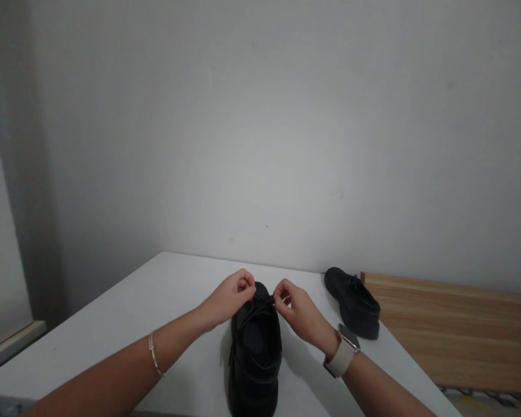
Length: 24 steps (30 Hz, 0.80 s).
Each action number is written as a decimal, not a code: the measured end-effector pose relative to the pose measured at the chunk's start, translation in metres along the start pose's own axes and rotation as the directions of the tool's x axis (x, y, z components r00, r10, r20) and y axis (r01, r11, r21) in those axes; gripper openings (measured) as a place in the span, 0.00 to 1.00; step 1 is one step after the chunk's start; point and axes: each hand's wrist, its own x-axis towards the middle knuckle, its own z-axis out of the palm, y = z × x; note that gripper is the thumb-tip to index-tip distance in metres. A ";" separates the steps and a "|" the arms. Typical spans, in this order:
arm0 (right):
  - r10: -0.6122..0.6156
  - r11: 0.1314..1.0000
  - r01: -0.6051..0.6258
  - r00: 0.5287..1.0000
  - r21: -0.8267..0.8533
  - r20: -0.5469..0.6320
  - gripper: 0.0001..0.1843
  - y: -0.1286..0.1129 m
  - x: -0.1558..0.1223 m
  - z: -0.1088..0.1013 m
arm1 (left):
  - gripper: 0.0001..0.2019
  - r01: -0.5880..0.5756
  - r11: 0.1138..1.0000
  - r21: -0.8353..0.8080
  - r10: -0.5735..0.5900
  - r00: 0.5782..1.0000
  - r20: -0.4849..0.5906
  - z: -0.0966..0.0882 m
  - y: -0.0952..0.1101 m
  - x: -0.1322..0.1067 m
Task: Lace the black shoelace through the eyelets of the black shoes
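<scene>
A black lace-up shoe (255, 370) stands on the white table with its toe pointing away from me and its heel close to me. My left hand (233, 294) pinches at the left of the lacing, fingers closed on the black shoelace (260, 307). On the opposite side, my right hand (298, 307) is also in a pinch, thumb and finger pressed together on the lace near the eyelets. Part of the lace hangs down along the shoe's left side. The exact shape of the lace between the fingers is too dark to make out.
A second black shoe (355, 304) stands at the right edge of the white table (165, 289). Past it lies a wooden surface (451, 330), at the right. A plain pale wall (260, 139) rises behind the table.
</scene>
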 end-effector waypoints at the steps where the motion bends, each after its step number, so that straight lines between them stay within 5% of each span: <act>1: -0.002 1.000 0.002 1.000 0.010 -0.003 0.03 0.000 0.002 0.000 | 0.10 0.034 0.995 -0.088 -0.032 0.999 0.026 -0.002 0.002 0.001; 4: 0.012 0.995 -0.013 1.000 0.101 0.004 0.02 0.003 0.008 -0.004 | 0.18 0.085 0.984 -0.157 -0.071 0.993 0.095 -0.013 0.004 0.004; 6: 0.021 0.995 -0.026 0.998 0.101 0.054 0.04 0.003 0.010 -0.010 | 0.16 0.006 0.997 0.081 -0.011 0.998 0.062 -0.024 0.002 0.005; 10: -0.024 0.932 0.026 1.000 -0.362 0.010 0.04 -0.001 0.006 -0.025 | 0.12 -0.194 0.690 0.698 0.249 0.968 0.023 -0.044 -0.001 0.006; 13: -0.123 0.820 0.017 0.981 -0.573 -0.147 0.05 0.000 0.003 -0.030 | 0.10 -0.162 0.675 0.719 0.270 0.962 -0.037 -0.053 0.004 0.006; 15: -0.063 0.915 -0.008 0.985 -0.403 -0.161 0.09 0.002 0.002 -0.028 | 0.10 -0.119 0.780 0.615 0.186 0.982 -0.046 -0.057 0.012 0.003; 18: 0.107 0.984 -0.093 0.990 0.151 -0.088 0.14 0.006 0.005 -0.021 | 0.11 -0.062 0.905 0.421 0.026 0.996 0.090 -0.060 0.026 -0.007; 21: 0.241 0.797 -0.177 0.970 0.577 -0.034 0.15 0.006 0.009 -0.012 | 0.11 -0.003 0.953 0.301 -0.060 0.978 0.200 -0.060 0.033 -0.021; 24: 0.326 0.669 -0.275 0.943 0.690 0.060 0.12 0.005 0.014 -0.007 | 0.11 0.026 0.967 0.253 -0.091 0.964 0.249 -0.059 0.031 -0.032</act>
